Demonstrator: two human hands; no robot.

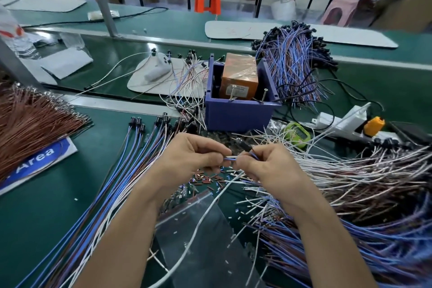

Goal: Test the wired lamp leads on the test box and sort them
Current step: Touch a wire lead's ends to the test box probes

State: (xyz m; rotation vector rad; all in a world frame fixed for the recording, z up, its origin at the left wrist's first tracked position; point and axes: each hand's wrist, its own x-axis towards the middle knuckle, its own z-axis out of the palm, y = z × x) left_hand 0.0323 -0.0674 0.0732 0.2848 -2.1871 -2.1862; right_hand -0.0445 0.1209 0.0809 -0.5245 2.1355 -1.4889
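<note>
My left hand (pixel 195 155) and my right hand (pixel 259 162) meet over the green bench, both pinching the same lamp lead (pixel 230 158), a blue and white wire pair with a black lamp socket (pixel 244 145) at its end. Just beyond my hands stands the blue test box (pixel 238 110) with an orange block (pixel 239 77) inside and two bare metal pins on its front rim. Tested leads (pixel 131 161) lie fanned out to the left. A loose heap of leads (pixel 350 182) spreads to the right.
A big bundle of blue and brown leads (pixel 294 63) lies behind the box. Brown wires (pixel 30 121) are heaped at far left. A clear plastic bag (pixel 201 236) and small cut sleeves (pixel 208 179) lie under my wrists. A white power strip (pixel 343 121) sits right.
</note>
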